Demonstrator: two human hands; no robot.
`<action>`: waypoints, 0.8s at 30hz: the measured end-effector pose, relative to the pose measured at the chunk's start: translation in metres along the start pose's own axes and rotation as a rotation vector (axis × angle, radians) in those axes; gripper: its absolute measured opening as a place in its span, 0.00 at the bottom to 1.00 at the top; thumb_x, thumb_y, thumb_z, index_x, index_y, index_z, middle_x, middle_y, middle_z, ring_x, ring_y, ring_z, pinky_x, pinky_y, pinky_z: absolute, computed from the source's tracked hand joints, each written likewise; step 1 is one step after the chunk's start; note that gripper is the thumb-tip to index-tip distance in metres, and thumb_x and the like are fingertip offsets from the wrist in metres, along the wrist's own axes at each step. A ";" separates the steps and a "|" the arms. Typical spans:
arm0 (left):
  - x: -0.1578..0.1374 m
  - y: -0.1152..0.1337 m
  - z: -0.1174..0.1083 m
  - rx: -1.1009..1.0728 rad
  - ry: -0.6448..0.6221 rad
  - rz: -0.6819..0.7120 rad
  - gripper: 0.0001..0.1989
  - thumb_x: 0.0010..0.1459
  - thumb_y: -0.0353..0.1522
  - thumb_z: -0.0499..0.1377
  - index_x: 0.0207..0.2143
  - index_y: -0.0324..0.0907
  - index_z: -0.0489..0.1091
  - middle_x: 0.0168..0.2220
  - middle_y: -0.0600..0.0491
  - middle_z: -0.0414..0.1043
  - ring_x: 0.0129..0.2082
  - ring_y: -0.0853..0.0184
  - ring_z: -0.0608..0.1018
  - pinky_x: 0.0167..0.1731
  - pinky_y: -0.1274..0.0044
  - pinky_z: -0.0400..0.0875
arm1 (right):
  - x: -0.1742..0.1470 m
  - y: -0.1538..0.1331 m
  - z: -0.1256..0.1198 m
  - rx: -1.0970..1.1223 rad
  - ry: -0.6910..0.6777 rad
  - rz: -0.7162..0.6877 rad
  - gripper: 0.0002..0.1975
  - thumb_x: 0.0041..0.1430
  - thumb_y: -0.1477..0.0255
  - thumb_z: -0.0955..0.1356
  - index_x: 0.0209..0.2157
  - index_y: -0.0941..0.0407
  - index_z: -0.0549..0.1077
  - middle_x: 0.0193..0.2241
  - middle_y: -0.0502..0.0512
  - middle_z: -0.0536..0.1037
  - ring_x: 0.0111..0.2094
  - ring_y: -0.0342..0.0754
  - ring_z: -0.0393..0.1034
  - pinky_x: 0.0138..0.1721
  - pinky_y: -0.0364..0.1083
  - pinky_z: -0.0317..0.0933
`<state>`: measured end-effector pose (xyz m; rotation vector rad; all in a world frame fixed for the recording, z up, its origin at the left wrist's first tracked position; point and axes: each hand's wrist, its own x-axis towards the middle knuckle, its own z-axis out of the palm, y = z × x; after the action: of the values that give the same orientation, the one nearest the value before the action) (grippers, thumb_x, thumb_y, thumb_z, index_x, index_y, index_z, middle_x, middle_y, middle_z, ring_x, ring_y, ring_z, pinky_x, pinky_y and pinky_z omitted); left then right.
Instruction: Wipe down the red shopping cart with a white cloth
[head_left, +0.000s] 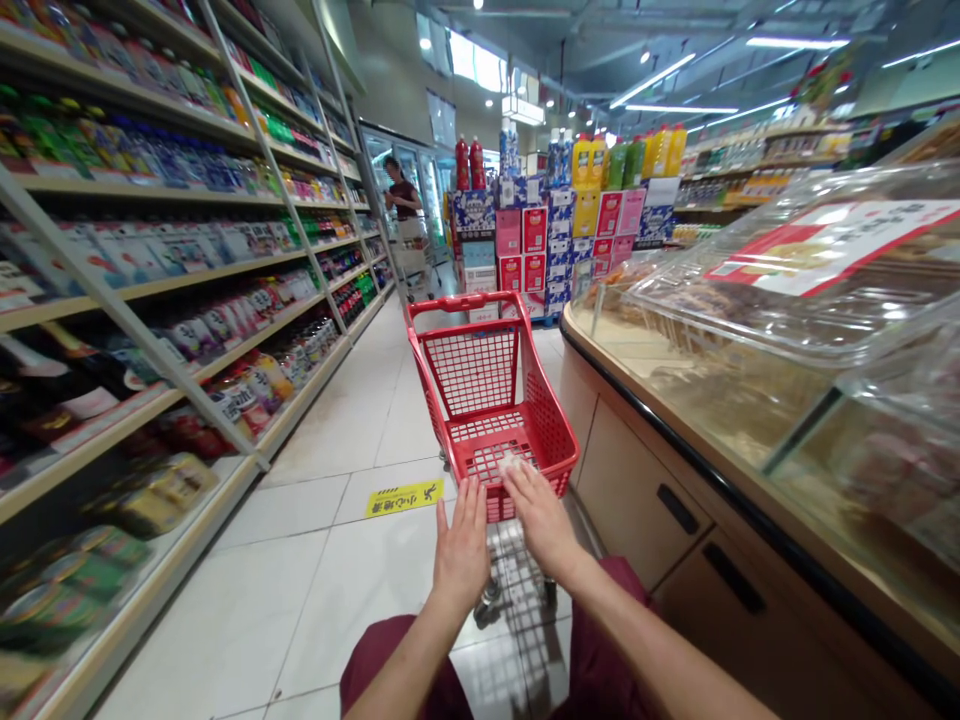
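Ahead of me on the aisle floor stands a small red shopping cart [540, 425], its handle at the far side. Both my hands reach to the near edge of its basket. My left hand [463, 540] is open, fingers stretched out and close together, by the near left corner. At that near rim, my right hand [541, 515] has its fingers over a small white crumpled piece [513, 465] that looks like tissue. Whether either hand presses on the rim, I cannot tell. Apart from the white piece, nothing shows in the basket.
Drink shelves [150, 280] line the left side. On the right stands a wooden counter [637, 480] with clear plastic food boxes [795, 260]. A yellow floor sticker [405, 497] lies left of the cart. Stacked drink cartons [525, 250] and a person [403, 195] with another cart are farther back.
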<state>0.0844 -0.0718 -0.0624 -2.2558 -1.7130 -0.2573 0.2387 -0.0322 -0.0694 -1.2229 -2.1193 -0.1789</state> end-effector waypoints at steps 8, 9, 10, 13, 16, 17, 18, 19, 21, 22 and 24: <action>0.003 0.005 0.000 -0.004 -0.032 -0.040 0.32 0.48 0.26 0.46 0.57 0.36 0.47 0.61 0.48 0.43 0.61 0.62 0.45 0.55 0.59 0.45 | 0.003 -0.019 0.009 0.064 -0.009 0.095 0.26 0.54 0.84 0.56 0.55 0.60 0.57 0.55 0.61 0.60 0.59 0.48 0.45 0.55 0.55 0.50; 0.003 0.005 -0.001 -0.002 -0.039 -0.042 0.31 0.48 0.26 0.46 0.57 0.36 0.47 0.60 0.48 0.43 0.60 0.62 0.46 0.56 0.59 0.44 | 0.003 -0.025 0.011 0.092 -0.014 0.055 0.26 0.54 0.84 0.56 0.55 0.60 0.57 0.55 0.60 0.60 0.59 0.48 0.44 0.55 0.54 0.51; 0.003 0.004 -0.001 -0.003 -0.046 -0.041 0.31 0.48 0.27 0.46 0.57 0.36 0.47 0.60 0.48 0.43 0.60 0.62 0.46 0.56 0.59 0.44 | 0.003 -0.027 0.010 0.111 -0.023 0.026 0.26 0.53 0.84 0.56 0.55 0.60 0.57 0.55 0.60 0.60 0.59 0.48 0.45 0.55 0.53 0.52; 0.003 0.003 -0.005 -0.016 -0.055 -0.026 0.32 0.48 0.27 0.46 0.58 0.37 0.46 0.61 0.49 0.41 0.61 0.63 0.45 0.56 0.58 0.43 | 0.006 -0.014 -0.001 0.094 -0.043 0.085 0.27 0.52 0.86 0.55 0.54 0.59 0.58 0.54 0.59 0.61 0.58 0.49 0.47 0.55 0.54 0.52; 0.003 0.006 -0.006 -0.028 -0.051 -0.025 0.32 0.48 0.27 0.46 0.58 0.36 0.45 0.61 0.48 0.40 0.61 0.62 0.45 0.55 0.59 0.45 | 0.010 0.000 -0.007 0.037 -0.022 0.238 0.27 0.51 0.86 0.55 0.54 0.61 0.58 0.54 0.62 0.61 0.57 0.51 0.48 0.54 0.56 0.52; 0.004 0.007 -0.006 -0.029 -0.050 -0.029 0.32 0.48 0.27 0.46 0.58 0.35 0.46 0.61 0.48 0.41 0.61 0.62 0.45 0.55 0.59 0.45 | 0.010 -0.001 -0.005 0.033 -0.020 0.244 0.27 0.51 0.86 0.55 0.54 0.61 0.59 0.54 0.62 0.61 0.57 0.51 0.48 0.54 0.56 0.52; 0.004 0.008 -0.006 -0.027 -0.049 -0.034 0.31 0.48 0.27 0.46 0.57 0.35 0.47 0.61 0.47 0.42 0.60 0.61 0.46 0.55 0.59 0.46 | 0.009 -0.005 -0.001 0.041 -0.024 0.215 0.27 0.51 0.86 0.55 0.54 0.62 0.59 0.54 0.62 0.61 0.57 0.51 0.48 0.54 0.55 0.52; 0.005 0.008 -0.005 -0.022 -0.047 -0.040 0.31 0.48 0.27 0.46 0.57 0.35 0.47 0.60 0.47 0.43 0.60 0.61 0.46 0.55 0.59 0.46 | 0.008 -0.011 0.003 0.057 -0.029 0.168 0.26 0.52 0.86 0.55 0.54 0.62 0.59 0.54 0.62 0.61 0.57 0.50 0.49 0.54 0.54 0.53; 0.005 0.007 -0.005 -0.008 -0.041 -0.042 0.31 0.48 0.27 0.46 0.57 0.36 0.48 0.60 0.47 0.45 0.60 0.61 0.47 0.55 0.60 0.45 | 0.007 -0.019 0.008 0.096 -0.041 0.067 0.26 0.52 0.85 0.56 0.54 0.60 0.59 0.54 0.60 0.62 0.57 0.49 0.48 0.54 0.53 0.53; 0.005 0.006 -0.004 -0.001 -0.038 -0.038 0.31 0.47 0.27 0.47 0.57 0.36 0.48 0.60 0.47 0.45 0.60 0.61 0.47 0.56 0.60 0.45 | 0.007 -0.019 0.007 0.110 -0.047 0.034 0.27 0.52 0.85 0.56 0.54 0.59 0.58 0.54 0.59 0.62 0.58 0.48 0.48 0.54 0.53 0.53; 0.005 0.005 -0.004 0.003 -0.036 -0.021 0.33 0.47 0.27 0.47 0.58 0.37 0.47 0.61 0.48 0.44 0.61 0.62 0.45 0.56 0.60 0.44 | 0.008 -0.008 0.001 0.109 -0.046 0.046 0.28 0.51 0.85 0.55 0.55 0.58 0.57 0.54 0.57 0.61 0.58 0.47 0.48 0.55 0.52 0.52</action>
<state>0.0903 -0.0700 -0.0577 -2.2543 -1.7553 -0.2190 0.2288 -0.0303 -0.0632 -1.2208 -2.1089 -0.0140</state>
